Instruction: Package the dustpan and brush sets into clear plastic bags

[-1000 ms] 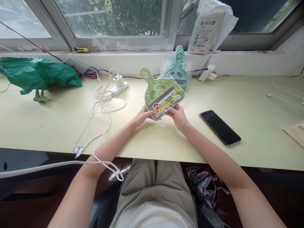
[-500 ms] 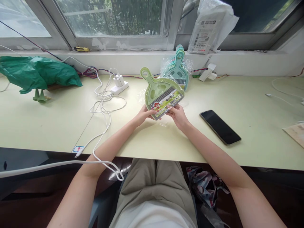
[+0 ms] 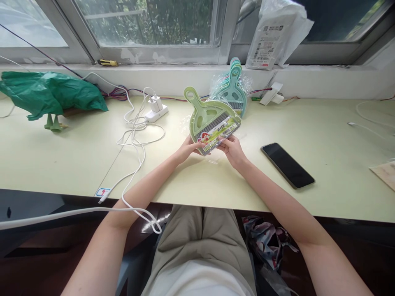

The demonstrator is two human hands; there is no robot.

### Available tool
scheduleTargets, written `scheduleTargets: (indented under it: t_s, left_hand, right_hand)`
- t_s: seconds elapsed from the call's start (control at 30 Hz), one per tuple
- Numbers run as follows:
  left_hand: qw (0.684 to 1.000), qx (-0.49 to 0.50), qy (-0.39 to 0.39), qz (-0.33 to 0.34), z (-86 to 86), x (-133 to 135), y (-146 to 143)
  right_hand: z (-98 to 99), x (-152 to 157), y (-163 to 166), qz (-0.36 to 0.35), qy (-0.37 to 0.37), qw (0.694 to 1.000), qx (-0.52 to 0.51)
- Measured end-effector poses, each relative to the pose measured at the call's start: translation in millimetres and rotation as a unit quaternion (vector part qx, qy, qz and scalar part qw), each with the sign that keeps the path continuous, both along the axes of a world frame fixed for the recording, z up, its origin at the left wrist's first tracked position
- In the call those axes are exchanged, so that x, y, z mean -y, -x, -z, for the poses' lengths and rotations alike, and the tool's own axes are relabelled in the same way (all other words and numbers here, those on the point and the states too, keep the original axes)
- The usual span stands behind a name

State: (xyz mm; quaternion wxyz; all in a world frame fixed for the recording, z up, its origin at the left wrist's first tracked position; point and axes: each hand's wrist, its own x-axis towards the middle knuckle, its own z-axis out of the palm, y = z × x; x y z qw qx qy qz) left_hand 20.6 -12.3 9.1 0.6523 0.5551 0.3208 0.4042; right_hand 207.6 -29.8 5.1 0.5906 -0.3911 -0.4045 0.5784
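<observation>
I see my left hand (image 3: pixel 187 149) and right hand (image 3: pixel 233 150) pinching a plastic-wrapped light green dustpan set (image 3: pixel 211 121), left of the phone (image 3: pixel 287 165).

light: bright, even daylight came in through the window (image 3: pixel 145 22) behind the desk (image 3: pixel 61 152) | shadows: soft, a faint one lay under the wrapped dustpan set (image 3: pixel 210 119); space below the desk was dim | glare: small glints on its plastic | focus: sharp throughout | distortion: edges bowed, wide-angle

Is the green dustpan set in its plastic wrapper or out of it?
In it: clear film and a printed label cover the green dustpan set.
</observation>
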Motion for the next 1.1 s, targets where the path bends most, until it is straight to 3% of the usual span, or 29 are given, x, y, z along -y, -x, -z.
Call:
scheduleTargets:
  t_s: [1.1]
  left_hand:
    - [1.000, -0.011, -0.003, -0.008, 0.6, -2.3, 1.0]
  right_hand:
    - [-3.1, -0.1, -0.9, -0.003, 0.022, 1.000, 0.010]
